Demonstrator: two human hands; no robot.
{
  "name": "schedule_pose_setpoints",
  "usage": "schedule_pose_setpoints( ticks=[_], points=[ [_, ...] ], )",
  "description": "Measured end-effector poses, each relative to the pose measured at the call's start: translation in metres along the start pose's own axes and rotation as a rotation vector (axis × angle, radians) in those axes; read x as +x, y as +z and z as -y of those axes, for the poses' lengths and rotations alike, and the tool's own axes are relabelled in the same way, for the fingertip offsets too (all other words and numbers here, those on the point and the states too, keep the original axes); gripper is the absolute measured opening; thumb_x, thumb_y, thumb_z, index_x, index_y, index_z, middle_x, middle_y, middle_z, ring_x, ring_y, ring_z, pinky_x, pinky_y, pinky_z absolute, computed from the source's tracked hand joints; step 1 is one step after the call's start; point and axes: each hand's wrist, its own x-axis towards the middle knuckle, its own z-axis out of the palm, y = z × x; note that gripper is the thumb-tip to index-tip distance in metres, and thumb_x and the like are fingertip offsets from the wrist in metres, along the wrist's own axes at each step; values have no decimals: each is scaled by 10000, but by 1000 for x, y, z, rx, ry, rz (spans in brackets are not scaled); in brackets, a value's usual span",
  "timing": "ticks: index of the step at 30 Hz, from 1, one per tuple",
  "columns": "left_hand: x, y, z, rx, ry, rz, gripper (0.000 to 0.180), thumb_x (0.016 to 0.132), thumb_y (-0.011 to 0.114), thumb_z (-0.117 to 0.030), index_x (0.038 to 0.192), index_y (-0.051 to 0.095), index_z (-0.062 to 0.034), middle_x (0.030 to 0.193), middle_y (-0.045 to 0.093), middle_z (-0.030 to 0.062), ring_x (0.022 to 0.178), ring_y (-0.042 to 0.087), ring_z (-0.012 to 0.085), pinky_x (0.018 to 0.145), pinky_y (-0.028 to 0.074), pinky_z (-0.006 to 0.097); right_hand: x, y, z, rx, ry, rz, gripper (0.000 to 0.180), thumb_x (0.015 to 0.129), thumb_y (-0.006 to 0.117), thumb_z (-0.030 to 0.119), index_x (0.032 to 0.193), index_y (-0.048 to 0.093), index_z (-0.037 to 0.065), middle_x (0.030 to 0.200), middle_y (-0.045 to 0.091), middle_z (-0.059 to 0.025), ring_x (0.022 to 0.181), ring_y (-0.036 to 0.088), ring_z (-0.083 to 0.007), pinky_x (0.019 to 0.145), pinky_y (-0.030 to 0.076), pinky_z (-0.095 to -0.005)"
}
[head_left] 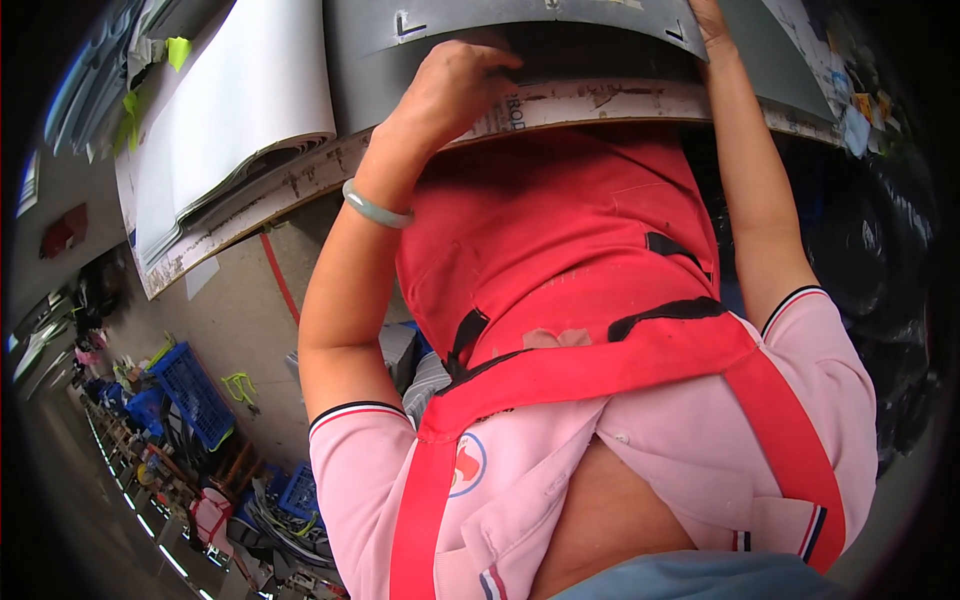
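Note:
A grey flexible sheet (560, 22) with dark corner marks lies at the top of the view, its near edge curving up over a darker surface. My right hand (712, 28) is at the sheet's right end, fingers closed on its edge; the fingertips are partly cut off by the frame. My left hand (458, 88) hovers by the near edge of the worktable (600, 97), below the sheet's left part. Its fingers are loosely bent and apart, slightly blurred, with nothing visible in them. A pale bangle (375, 207) circles my left wrist.
To the left, a thick stack of white sheets (240, 90) curls over the table edge. Dark grey material (790, 70) lies at right, near shiny black plastic (870, 230). Blue crates (192, 393) and clutter stand on the floor at lower left.

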Motion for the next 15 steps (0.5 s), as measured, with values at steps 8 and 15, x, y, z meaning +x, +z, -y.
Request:
schedule_pose_setpoints(
  ticks=[8,15],
  points=[
    [4,-8,-4,-26,-110,116,251,893,728,-52,1138,737,-2,1165,735,121,984,710,221,897,558,348,5,-12,-2,650,284,378,454,971,695,399,1217,689,18,1042,764,-118,934,736,-226,889,590,-383],
    [30,29,-20,381,225,37,322,897,594,-87,1192,720,-63,992,731,213,923,711,377,830,574,445,-8,-14,16,-46,57,-98,430,966,712,371,1254,676,53,1102,753,-125,980,731,-232,908,588,-388]
  ],
)
